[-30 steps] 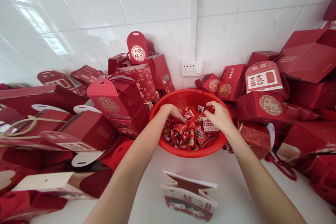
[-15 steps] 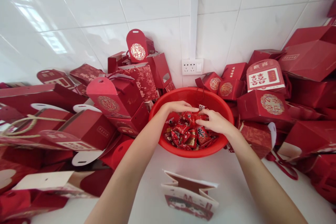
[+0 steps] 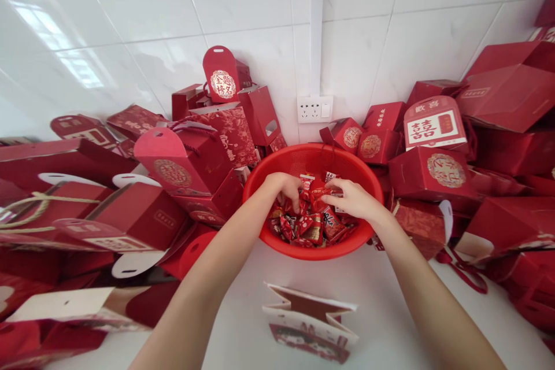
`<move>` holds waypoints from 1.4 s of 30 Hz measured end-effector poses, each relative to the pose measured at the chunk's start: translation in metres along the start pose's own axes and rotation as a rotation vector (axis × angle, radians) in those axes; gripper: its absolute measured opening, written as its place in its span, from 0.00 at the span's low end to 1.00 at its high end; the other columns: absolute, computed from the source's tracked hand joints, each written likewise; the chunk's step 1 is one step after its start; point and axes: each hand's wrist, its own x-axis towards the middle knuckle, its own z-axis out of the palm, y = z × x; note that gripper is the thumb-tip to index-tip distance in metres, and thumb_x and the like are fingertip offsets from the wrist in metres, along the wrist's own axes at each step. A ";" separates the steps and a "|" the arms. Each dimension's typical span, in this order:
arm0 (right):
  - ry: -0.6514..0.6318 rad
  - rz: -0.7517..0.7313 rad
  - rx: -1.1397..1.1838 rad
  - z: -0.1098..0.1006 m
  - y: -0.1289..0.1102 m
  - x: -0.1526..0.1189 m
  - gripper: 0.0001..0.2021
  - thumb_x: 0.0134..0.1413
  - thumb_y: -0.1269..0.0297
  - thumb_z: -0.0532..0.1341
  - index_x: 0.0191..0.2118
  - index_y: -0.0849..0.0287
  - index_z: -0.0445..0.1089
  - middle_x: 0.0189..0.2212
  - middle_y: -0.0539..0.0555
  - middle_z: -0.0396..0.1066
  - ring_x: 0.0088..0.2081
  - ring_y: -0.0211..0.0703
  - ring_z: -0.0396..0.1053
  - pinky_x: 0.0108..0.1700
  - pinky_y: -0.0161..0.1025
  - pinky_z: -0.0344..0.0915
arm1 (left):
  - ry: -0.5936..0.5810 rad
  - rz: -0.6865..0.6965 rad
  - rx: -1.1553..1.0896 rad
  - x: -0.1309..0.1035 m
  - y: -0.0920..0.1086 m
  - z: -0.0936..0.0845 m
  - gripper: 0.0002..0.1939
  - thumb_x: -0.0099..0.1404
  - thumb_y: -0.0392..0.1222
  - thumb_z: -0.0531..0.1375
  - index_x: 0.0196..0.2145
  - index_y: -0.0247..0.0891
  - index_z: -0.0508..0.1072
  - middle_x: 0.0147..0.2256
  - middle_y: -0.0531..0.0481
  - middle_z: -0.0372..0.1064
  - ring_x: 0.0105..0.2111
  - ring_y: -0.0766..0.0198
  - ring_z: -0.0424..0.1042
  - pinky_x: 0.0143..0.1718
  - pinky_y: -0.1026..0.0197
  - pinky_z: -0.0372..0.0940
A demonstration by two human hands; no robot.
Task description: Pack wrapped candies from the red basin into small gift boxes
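Grip, left hand [image 3: 287,189]: inside the left half of the red basket, fingers curled downward among the wrapped sweets [image 3: 314,231]. Fingertips partly covered; cannot tell whether any sweet is held.

Grip, right hand [image 3: 353,199]: over the right half of the basket [image 3: 312,254], thumb and forefinger parted, pointing toward its middle. Red wrappers lie at the gap; touching or pinched, cannot tell.

Key relation: sweets lie below and between the two grips, heaped across the basket's middle and near side. Packet with dark lettering [image 3: 332,224] sits in the basket's right half, nearer the right hand; spotted packet [image 3: 306,223] lies left of it, nearer the left hand. No single long axis to the heap; packets point in mixed directions.

Paper bag [image 3: 311,329]: on the white surface [image 3: 243,324], on the wearer's side of the basket, apart from its rim, between the forearms. Mouth open; its long axis runs roughly side to side. Neither hand touches it.

Red boxes [image 3: 186,162] stand on both sides of the basket.
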 end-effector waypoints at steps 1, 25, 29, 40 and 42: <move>0.005 -0.001 0.007 0.000 -0.001 0.000 0.13 0.53 0.62 0.67 0.44 0.57 0.76 0.43 0.57 0.80 0.46 0.52 0.78 0.51 0.48 0.70 | 0.059 -0.003 0.046 0.000 0.001 0.001 0.45 0.38 0.43 0.77 0.56 0.41 0.72 0.53 0.38 0.75 0.40 0.48 0.79 0.38 0.57 0.73; -0.004 0.057 0.015 -0.003 -0.009 -0.003 0.13 0.57 0.60 0.64 0.46 0.59 0.75 0.47 0.62 0.78 0.49 0.55 0.77 0.51 0.47 0.69 | 0.133 0.359 -0.089 0.006 -0.012 -0.008 0.15 0.42 0.45 0.74 0.27 0.35 0.79 0.23 0.54 0.71 0.27 0.66 0.65 0.32 0.64 0.61; 0.044 0.017 0.017 -0.003 -0.006 -0.002 0.18 0.56 0.53 0.65 0.48 0.59 0.74 0.49 0.62 0.78 0.50 0.58 0.76 0.51 0.48 0.68 | 0.243 0.619 -0.289 0.006 -0.009 -0.006 0.17 0.50 0.49 0.71 0.33 0.33 0.79 0.24 0.56 0.68 0.26 0.68 0.63 0.32 0.64 0.58; 0.172 -0.041 0.207 -0.005 -0.002 0.000 0.13 0.54 0.51 0.65 0.34 0.57 0.73 0.34 0.53 0.78 0.37 0.49 0.74 0.42 0.44 0.67 | 0.387 0.757 -0.588 0.000 0.008 -0.001 0.17 0.53 0.49 0.71 0.33 0.31 0.80 0.30 0.49 0.75 0.30 0.66 0.70 0.35 0.63 0.63; 0.166 -0.049 0.323 -0.005 -0.004 0.000 0.15 0.52 0.49 0.67 0.35 0.57 0.74 0.34 0.53 0.79 0.37 0.49 0.75 0.43 0.44 0.68 | 0.454 0.762 -0.685 0.003 0.010 0.001 0.19 0.51 0.51 0.72 0.32 0.30 0.80 0.29 0.49 0.75 0.29 0.67 0.70 0.34 0.63 0.64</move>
